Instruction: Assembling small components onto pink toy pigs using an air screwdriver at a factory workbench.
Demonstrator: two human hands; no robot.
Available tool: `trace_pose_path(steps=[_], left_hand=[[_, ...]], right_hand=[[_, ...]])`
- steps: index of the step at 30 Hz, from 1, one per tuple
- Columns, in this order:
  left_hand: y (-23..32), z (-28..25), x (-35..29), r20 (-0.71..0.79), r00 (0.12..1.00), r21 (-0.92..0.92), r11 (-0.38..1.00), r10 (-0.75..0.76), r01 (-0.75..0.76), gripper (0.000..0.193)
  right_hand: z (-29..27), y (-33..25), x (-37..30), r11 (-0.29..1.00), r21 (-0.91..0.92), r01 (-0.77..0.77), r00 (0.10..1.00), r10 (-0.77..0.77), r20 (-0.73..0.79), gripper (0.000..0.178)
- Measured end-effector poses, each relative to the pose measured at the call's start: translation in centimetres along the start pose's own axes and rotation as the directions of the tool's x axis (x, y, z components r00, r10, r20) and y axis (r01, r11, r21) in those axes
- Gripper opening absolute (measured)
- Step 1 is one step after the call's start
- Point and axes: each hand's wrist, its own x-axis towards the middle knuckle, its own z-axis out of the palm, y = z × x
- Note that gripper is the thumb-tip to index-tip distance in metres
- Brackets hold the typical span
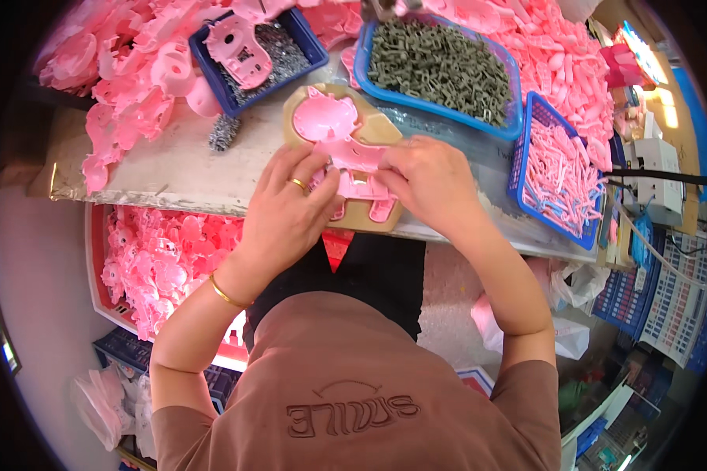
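A pink plastic animal-shaped shell [327, 118] lies in a tan fixture block [381, 130] near the table's front edge. My left hand [289, 196], with a ring on one finger, rests over the shell's left side. Its fingers are bent together at the shell, and whatever they pinch is hidden. My right hand [430, 179] presses at the shell's right side, thumb and fingers closed on its pink edge. Parts of the shell's lower half show between the two hands.
Behind the fixture stand a dark blue tray [319, 52] of small metal pieces and a blue tub [518, 94] of grey-green parts. A blue basket [515, 174] holds thin pink pieces. Pink shells pile up [133, 67] at left; a crate of pink parts [169, 259] sits below the table.
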Motion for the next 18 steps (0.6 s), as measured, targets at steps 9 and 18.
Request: trace_pose_path(steps=[9,18], left_hand=[[-1.7,-1.9,0.4,-0.096,0.994,-0.181,0.983,-0.061,0.043,0.031],[-11.1,-3.0,4.7,-0.003,0.954,0.297,0.910,-0.301,0.289,0.009]], right_hand=[[-3.6,-6.9,11.6,0.854,0.328,0.403,0.779,-0.133,-0.613,0.037],[-3.6,-9.9,25.9,0.735,0.536,0.417,0.863,-0.133,-0.488,0.057]])
